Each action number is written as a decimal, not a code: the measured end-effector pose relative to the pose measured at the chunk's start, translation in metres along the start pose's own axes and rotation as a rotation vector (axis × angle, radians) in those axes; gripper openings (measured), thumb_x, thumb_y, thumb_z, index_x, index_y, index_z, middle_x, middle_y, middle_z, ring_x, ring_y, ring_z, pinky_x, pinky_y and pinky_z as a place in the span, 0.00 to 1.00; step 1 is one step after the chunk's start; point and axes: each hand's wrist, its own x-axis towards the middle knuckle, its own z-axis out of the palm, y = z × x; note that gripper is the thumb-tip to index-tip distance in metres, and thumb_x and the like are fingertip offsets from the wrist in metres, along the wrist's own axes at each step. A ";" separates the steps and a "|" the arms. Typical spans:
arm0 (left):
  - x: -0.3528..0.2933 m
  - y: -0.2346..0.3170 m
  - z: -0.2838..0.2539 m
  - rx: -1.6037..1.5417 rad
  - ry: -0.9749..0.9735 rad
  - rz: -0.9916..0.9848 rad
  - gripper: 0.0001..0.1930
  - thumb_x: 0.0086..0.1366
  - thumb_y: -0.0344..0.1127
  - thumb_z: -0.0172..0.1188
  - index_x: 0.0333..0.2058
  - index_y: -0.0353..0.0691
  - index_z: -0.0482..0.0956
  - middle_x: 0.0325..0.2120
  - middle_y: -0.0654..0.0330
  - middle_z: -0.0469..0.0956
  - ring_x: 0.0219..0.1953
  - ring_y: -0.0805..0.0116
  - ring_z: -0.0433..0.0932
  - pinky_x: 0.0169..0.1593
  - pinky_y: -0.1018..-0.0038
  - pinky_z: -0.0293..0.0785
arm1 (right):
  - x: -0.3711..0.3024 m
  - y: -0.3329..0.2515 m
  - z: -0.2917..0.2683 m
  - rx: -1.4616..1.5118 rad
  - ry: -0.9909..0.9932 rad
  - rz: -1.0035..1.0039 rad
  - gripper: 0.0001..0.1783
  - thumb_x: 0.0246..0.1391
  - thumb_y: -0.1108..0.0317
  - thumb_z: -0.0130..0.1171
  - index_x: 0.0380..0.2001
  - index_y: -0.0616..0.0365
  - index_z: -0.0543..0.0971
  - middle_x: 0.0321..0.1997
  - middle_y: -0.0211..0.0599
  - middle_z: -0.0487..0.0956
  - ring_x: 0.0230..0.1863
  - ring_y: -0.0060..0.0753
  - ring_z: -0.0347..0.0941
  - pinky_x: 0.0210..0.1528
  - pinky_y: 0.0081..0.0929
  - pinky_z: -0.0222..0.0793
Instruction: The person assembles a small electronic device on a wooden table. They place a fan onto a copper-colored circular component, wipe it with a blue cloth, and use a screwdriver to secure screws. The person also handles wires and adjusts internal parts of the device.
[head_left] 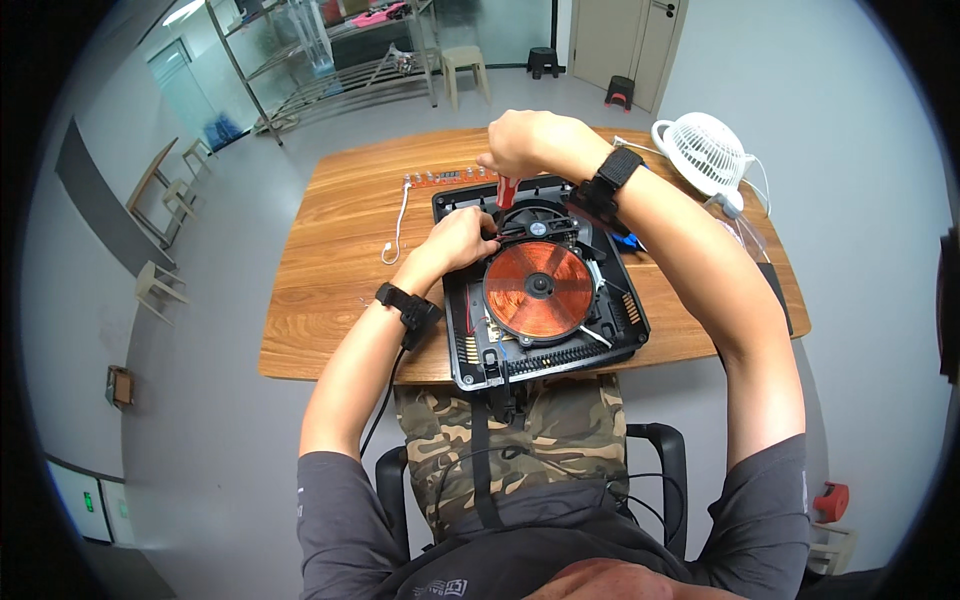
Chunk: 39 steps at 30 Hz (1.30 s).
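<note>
An opened induction cooker [458, 345] lies on the wooden table in front of me, its black base showing the parts inside. A round copper coil [560, 285] fills its middle, and a black cooling fan [548, 214] sits behind the coil. My right hand [524, 142] is closed round the handle of a red screwdriver [507, 192], which points down at the left side of the fan. Beside the screwdriver's lower end, my left hand [462, 238] has its fingers drawn together at the fan's edge. What those fingers pinch, if anything, is hidden.
Behind the cooker lies a narrow orange circuit board [425, 181] with a white cable [401, 222]. A small white fan [702, 152] stands at the table's [330, 270] far right. Something blue [628, 242] lies partly under my right forearm. Metal shelves [345, 75] and stools stand beyond.
</note>
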 end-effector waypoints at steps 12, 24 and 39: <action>0.002 -0.001 0.005 -0.006 0.011 0.002 0.16 0.55 0.39 0.71 0.39 0.34 0.86 0.40 0.46 0.83 0.47 0.47 0.81 0.53 0.58 0.76 | 0.009 0.028 0.014 0.112 0.055 -0.265 0.20 0.61 0.57 0.64 0.40 0.67 0.76 0.38 0.58 0.82 0.43 0.59 0.81 0.44 0.45 0.76; -0.001 -0.006 0.005 -0.023 0.018 -0.004 0.17 0.56 0.40 0.70 0.40 0.35 0.86 0.40 0.47 0.83 0.48 0.48 0.81 0.52 0.58 0.76 | 0.009 0.014 0.007 -0.005 0.042 -0.181 0.23 0.62 0.50 0.60 0.43 0.63 0.75 0.40 0.52 0.82 0.45 0.52 0.80 0.48 0.39 0.77; -0.004 -0.005 0.003 -0.018 0.004 -0.044 0.17 0.56 0.41 0.70 0.42 0.37 0.86 0.43 0.48 0.82 0.50 0.49 0.80 0.55 0.59 0.75 | 0.013 -0.006 0.005 -0.089 0.035 -0.075 0.33 0.63 0.42 0.56 0.26 0.67 0.84 0.29 0.59 0.83 0.36 0.60 0.81 0.42 0.48 0.78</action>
